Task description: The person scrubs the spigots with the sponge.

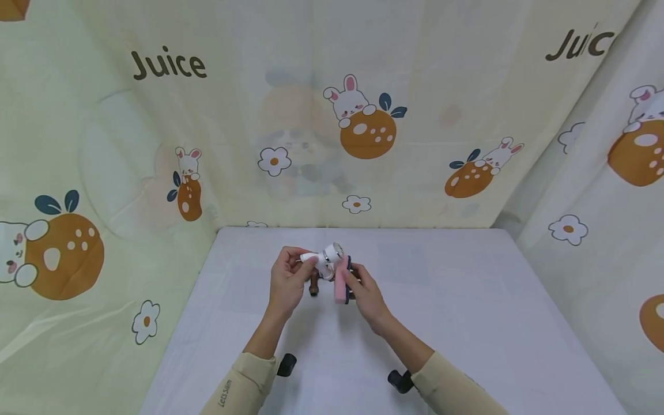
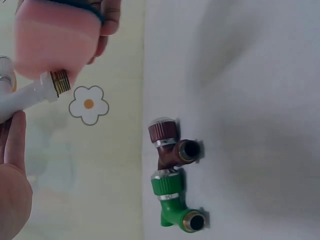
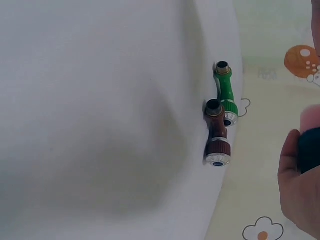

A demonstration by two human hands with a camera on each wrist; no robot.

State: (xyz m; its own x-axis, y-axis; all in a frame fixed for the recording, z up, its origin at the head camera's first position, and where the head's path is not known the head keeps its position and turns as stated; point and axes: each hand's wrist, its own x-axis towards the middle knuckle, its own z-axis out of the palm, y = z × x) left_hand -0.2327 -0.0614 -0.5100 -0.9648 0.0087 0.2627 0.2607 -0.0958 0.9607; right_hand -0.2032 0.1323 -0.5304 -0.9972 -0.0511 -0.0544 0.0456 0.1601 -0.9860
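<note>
Left hand [image 1: 286,283]: white tap [image 1: 323,263] is pinched, held above the table [image 1: 456,300].
Far edge: brown tap [image 1: 313,285] and green tap [image 2: 172,208] are laid nearby.
Right hand [image 1: 367,297]: pink block [image 1: 340,282] is gripped.
Room: table is spread both sides.

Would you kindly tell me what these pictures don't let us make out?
Green valve: head view, apparently hidden behind the left hand.
White valve, partly: left wrist view, cut off by left edge.
Pink block, partly: right wrist view, cut off by right edge.
</note>
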